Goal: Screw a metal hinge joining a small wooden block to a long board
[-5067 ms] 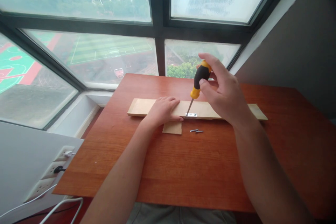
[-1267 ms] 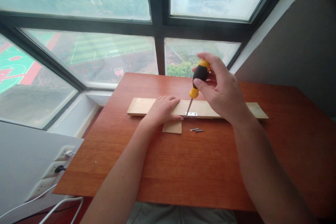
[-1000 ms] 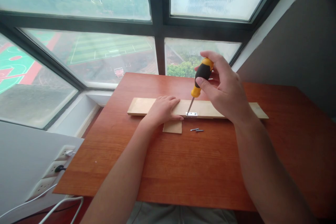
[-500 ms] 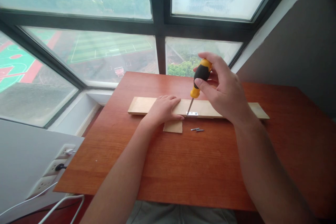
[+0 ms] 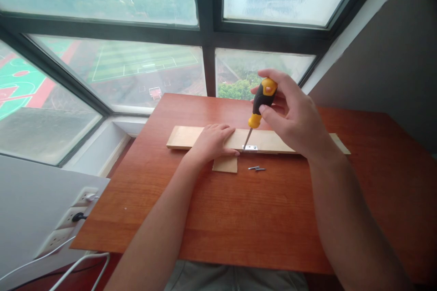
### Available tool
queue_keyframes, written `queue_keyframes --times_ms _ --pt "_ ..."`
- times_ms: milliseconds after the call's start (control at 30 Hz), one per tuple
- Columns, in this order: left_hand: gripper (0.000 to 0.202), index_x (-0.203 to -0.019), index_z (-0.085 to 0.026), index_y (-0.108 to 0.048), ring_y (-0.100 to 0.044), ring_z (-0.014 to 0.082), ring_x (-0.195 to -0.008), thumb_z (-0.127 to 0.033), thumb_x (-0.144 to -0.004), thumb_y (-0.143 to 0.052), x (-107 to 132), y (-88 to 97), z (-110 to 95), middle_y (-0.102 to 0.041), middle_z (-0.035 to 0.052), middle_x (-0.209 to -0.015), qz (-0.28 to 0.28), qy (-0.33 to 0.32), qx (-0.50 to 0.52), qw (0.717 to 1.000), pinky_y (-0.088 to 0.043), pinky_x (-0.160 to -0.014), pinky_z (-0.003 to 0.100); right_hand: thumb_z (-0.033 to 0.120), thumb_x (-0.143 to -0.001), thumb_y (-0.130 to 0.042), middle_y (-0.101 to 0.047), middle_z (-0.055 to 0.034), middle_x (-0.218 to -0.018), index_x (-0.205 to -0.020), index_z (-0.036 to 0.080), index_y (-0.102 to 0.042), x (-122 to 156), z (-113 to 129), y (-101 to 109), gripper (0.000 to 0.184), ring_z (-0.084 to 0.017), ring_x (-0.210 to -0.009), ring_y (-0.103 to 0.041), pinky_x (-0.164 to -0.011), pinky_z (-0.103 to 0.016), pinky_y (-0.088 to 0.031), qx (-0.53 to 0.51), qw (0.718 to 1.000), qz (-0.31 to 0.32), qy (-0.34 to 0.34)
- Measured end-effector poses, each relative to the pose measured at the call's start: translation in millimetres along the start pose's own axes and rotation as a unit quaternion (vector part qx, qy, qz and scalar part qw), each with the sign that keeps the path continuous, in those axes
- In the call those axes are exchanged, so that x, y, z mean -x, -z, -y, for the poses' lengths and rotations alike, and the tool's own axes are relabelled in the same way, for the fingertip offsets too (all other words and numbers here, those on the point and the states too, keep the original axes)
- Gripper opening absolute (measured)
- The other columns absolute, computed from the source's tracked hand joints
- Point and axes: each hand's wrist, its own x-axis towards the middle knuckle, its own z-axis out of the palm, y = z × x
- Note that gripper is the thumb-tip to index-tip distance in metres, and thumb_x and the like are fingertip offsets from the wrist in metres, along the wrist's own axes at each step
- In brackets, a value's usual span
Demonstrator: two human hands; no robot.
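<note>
A pale wooden board [image 5: 266,141] lies lengthwise across the table. My left hand [image 5: 214,140] grips it left of the middle, fingers reaching over its far edge and thumb along the near edge. In my right hand [image 5: 293,113] is a screwdriver [image 5: 263,100] with a yellow and black handle, tilted with its shaft pointing down and left. Its tip meets the left end of a small silver metal plate [image 5: 250,148] on the board's near edge. Whether a screw sits under the tip is too small to tell.
Loose screws [image 5: 256,168] lie on the reddish-brown table [image 5: 239,218] in front of the board. A small flat tan piece [image 5: 225,164] lies below my left thumb. Windows [image 5: 146,68] stand behind the table, and wall sockets [image 5: 70,217] are at the lower left.
My right hand has turned the screwdriver handle slightly, shifting a little to the right. My left hand, the board and the loose screws have stayed in place.
</note>
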Motion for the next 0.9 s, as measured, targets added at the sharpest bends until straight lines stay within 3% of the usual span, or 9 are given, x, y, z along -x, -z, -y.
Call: queue_keyframes --times_ms 100,267,400,567,767,900 --pt "0.067 -0.125 -0.019 -0.059 -0.061 0.0297 -0.110 -0.060 -0.074 -0.074 0.3 -0.2 0.1 -0.065 0.0099 -0.123 -0.002 0.001 0.000 1.000 -0.044 -0.093 0.037 0.021 -0.085 -0.061 -0.067 -0.0032 -0.117 -0.133 0.029 -0.050 -0.8 -1.0 -0.3 0.050 -0.022 -0.094 -0.067 -0.085 -0.041 -0.059 0.062 0.998 -0.034 -0.001" --pt "0.066 -0.126 -0.020 -0.059 -0.061 0.0295 -0.110 -0.059 -0.075 -0.074 0.5 0.7 -0.5 -0.065 0.0098 -0.123 0.001 0.002 0.002 1.000 -0.045 -0.093 0.037 0.033 -0.080 -0.071 -0.067 -0.0056 -0.113 -0.125 0.027 -0.054 -2.5 -2.0 -4.4 0.048 -0.024 -0.085 -0.066 -0.079 -0.046 -0.058 0.163 0.983 -0.081 -0.019" --pt "0.067 -0.126 -0.019 -0.059 -0.061 0.0297 -0.110 -0.060 -0.075 -0.073 -0.1 0.5 0.0 -0.065 0.0102 -0.123 0.002 0.000 -0.003 1.000 -0.045 -0.093 0.038 0.030 -0.085 -0.064 -0.066 -0.0040 -0.113 -0.127 0.030 -0.051 -1.3 -3.2 -3.3 0.043 -0.022 -0.089 -0.068 -0.077 -0.040 -0.060 0.079 0.995 -0.052 -0.022" --pt "0.068 -0.127 -0.019 -0.058 -0.061 0.0297 -0.111 -0.061 -0.075 -0.072 -0.6 -0.5 0.7 -0.065 0.0105 -0.124 0.002 -0.002 -0.007 1.000 -0.045 -0.093 0.037 0.022 -0.088 -0.055 -0.065 -0.0034 -0.119 -0.134 0.032 -0.047 0.4 -6.7 -0.7 0.048 -0.023 -0.107 -0.066 -0.086 -0.040 -0.060 -0.047 0.999 -0.004 -0.026" --pt "0.067 -0.127 -0.020 -0.059 -0.061 0.0294 -0.111 -0.061 -0.076 -0.072 -0.2 -0.8 0.9 -0.065 0.0099 -0.124 0.003 -0.001 -0.006 1.000 -0.044 -0.094 0.037 0.022 -0.088 -0.054 -0.064 -0.0036 -0.124 -0.135 0.032 -0.048 -0.3 -3.8 -3.0 0.049 -0.023 -0.106 -0.066 -0.087 -0.041 -0.060 -0.055 0.998 -0.012 -0.027" --pt "0.067 -0.127 -0.019 -0.058 -0.061 0.0293 -0.111 -0.060 -0.075 -0.073 0.3 -0.5 0.6 -0.064 0.0102 -0.125 0.002 -0.001 -0.002 1.000 -0.045 -0.094 0.038 0.027 -0.085 -0.063 -0.066 -0.0037 -0.114 -0.130 0.030 -0.053 -1.6 -2.2 -3.4 0.047 -0.022 -0.091 -0.068 -0.079 -0.039 -0.061 0.016 0.999 -0.047 -0.019"
